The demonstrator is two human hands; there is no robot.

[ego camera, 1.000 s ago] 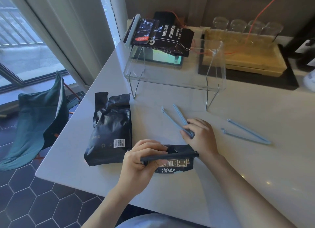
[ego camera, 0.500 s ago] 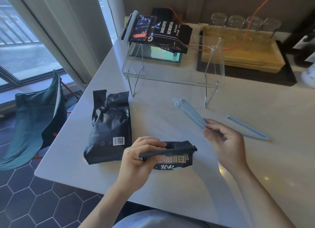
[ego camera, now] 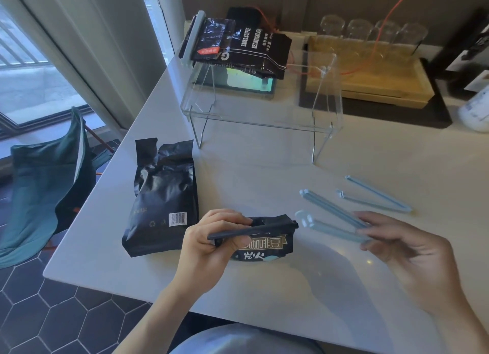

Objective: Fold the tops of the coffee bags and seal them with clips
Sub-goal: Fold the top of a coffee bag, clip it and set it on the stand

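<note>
My left hand pinches the folded top of a small black coffee bag that lies near the table's front edge. To its right, my right hand holds a light blue clip by its hinge end, and the clip's two arms are spread apart. A second blue clip lies open on the table just behind that hand. A larger black coffee bag lies flat at the left with its crumpled top unfolded. Two more dark coffee bags rest on a clear acrylic stand.
A white table carries everything; its left edge drops to a dark hexagon-tiled floor. A green folding chair stands at the left. A wooden tray with upturned glasses sits at the back right, and a tablet lies under the stand.
My right hand picked the blue clip off the table, carried it right and back toward me, and the clip's arms have spread apart. My left hand kept its hold on the small bag's fold.
</note>
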